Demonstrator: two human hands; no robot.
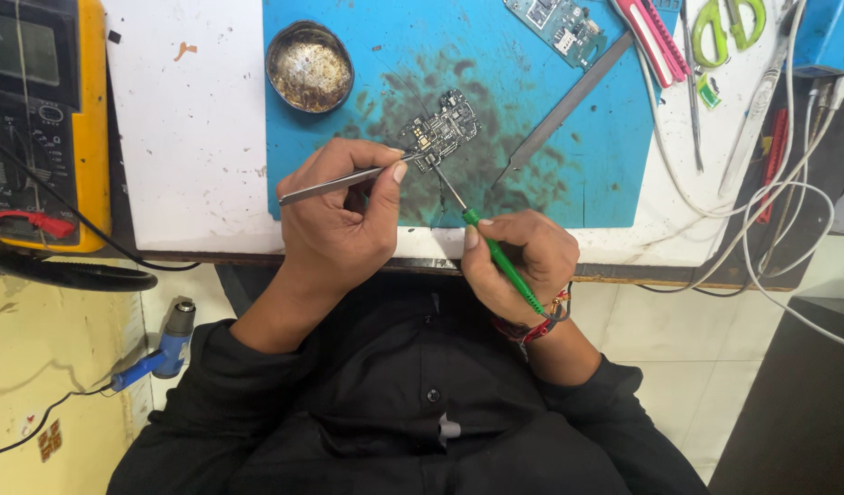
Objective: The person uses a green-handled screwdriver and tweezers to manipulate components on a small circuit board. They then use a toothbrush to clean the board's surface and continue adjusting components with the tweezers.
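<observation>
Blue mat (569,174) covers the white worktop (193,137). On it lies a small circuit board (440,133), thin and easy to break; its edges look safest to hold. Left hand (339,220) grips tweezers (339,183) touching the board. Right hand (523,257) grips a green probe (500,261) just below the board.

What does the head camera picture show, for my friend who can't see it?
A person's left hand pinches metal tweezers against a small dark circuit board on a stained blue mat, while the right hand points a green-handled probe at it. A round tin sits nearby.
</observation>
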